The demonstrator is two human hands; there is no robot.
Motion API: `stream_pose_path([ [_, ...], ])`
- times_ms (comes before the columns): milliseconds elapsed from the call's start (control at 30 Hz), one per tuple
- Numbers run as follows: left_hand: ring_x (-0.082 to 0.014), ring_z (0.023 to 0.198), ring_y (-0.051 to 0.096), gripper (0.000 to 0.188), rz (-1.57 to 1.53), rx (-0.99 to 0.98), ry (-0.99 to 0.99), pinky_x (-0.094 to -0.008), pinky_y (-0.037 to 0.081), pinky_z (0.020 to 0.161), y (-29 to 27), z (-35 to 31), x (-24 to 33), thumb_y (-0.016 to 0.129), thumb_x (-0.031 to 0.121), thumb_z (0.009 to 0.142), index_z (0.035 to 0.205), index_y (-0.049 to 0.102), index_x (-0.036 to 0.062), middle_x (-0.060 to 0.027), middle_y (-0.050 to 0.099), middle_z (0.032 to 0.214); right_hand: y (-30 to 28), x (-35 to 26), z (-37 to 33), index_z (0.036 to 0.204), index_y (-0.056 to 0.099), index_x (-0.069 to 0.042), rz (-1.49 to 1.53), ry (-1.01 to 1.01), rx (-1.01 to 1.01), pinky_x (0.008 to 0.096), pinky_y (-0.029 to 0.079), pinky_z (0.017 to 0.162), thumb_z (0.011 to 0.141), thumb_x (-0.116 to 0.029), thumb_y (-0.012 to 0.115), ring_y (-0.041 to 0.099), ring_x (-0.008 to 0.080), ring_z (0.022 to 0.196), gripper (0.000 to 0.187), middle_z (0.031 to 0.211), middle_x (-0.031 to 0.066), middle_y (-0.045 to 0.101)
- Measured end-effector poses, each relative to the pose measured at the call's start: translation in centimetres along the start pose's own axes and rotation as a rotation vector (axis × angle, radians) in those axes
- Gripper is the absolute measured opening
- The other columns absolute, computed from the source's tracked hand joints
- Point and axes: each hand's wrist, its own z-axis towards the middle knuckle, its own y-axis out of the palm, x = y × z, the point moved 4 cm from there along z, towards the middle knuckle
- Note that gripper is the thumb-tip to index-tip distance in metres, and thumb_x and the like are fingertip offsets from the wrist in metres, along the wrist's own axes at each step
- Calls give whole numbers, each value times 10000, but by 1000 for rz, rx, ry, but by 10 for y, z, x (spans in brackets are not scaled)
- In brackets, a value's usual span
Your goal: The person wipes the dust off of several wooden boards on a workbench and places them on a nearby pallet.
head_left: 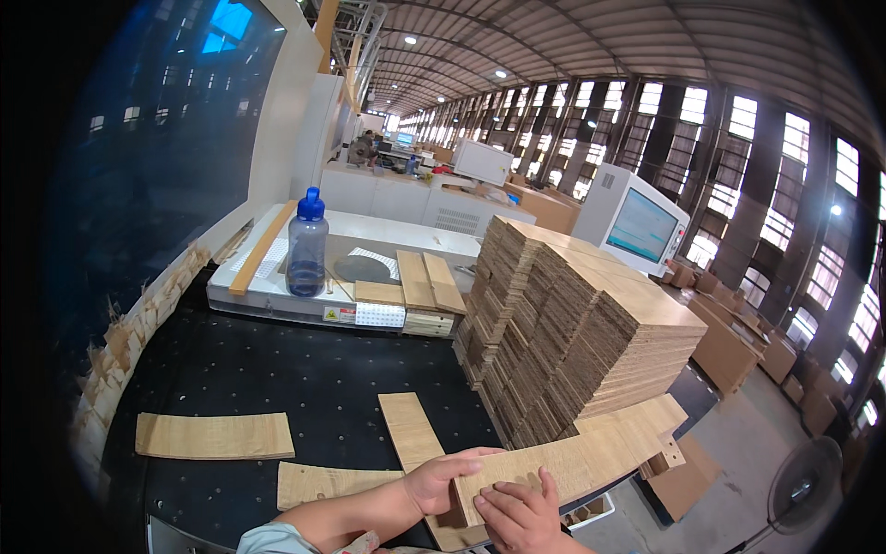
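Note:
A long wood-grain board [577, 454] slants up to the right in front of me. My left hand [445, 482] grips its left end, thumb on the top face and the other fingers partly hidden. My right hand [519, 515] lies on the board's near part, fingers stretched over its surface. Beneath and beside my left hand, a narrow board [411, 429] and another wood strip [332, 482] rest on the black table. A separate strip [214, 436] lies farther left.
A tall stack of boards [572, 323] stands beyond the held board. Behind the black table [305, 369], a white machine bed [369, 226] carries a blue-capped bottle [307, 245] and short wood pieces [429, 280]. A monitor [637, 222] stands behind the stack; a fan [805, 485] is at the lower right.

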Motion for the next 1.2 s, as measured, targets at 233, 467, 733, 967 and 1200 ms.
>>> stream_pose_path([
  [233, -325, 1253, 466, 609, -58, 43, 87, -457, 367, 1058, -14, -22, 3, 500, 77, 791, 1371, 368, -53, -206, 460, 1357, -9, -17, -8, 867, 660, -68, 413, -264, 94, 429, 522, 813, 720, -101, 695, 630, 254, 863, 155, 877, 80, 656],
  [467, -305, 1229, 492, 622, -199, -26, 281, -447, 380, 1054, -32, -39, 2, 531, 127, 773, 1367, 413, -11, -170, 502, 1337, -2, -16, -12, 938, 651, -39, 529, -242, 81, 437, 525, 805, 734, -116, 688, 632, 288, 871, 221, 921, 121, 650],
  [733, -297, 1226, 478, 750, -82, 232, 552, -422, 371, 1055, -27, -76, -3, 588, 278, 750, 1398, 330, 1, -165, 460, 1344, 88, 27, -2, 1412, 282, 7, 1658, 778, 340, 430, 308, 1079, 708, -604, 732, 368, 274, 1313, 1035, 1422, 178, 367],
  [967, -225, 1393, 257, 776, 162, 174, 492, -369, 261, 1111, -20, -100, -42, 577, 255, 946, 1495, 83, 18, -116, 250, 1508, 142, 4, 27, 1448, 172, 63, 2562, 581, -89, 470, 327, 1095, 582, -758, 701, 396, 352, 1308, 1305, 1435, 265, 340],
  [1200, -203, 1380, 283, 663, 575, 176, 405, -353, 245, 1114, -40, -117, -53, 539, 152, 965, 1475, 150, -15, -107, 291, 1491, 168, 14, 11, 1429, 199, 88, 2893, 361, -214, 500, 440, 983, 635, -796, 613, 495, 403, 1195, 1258, 1326, 293, 445],
])
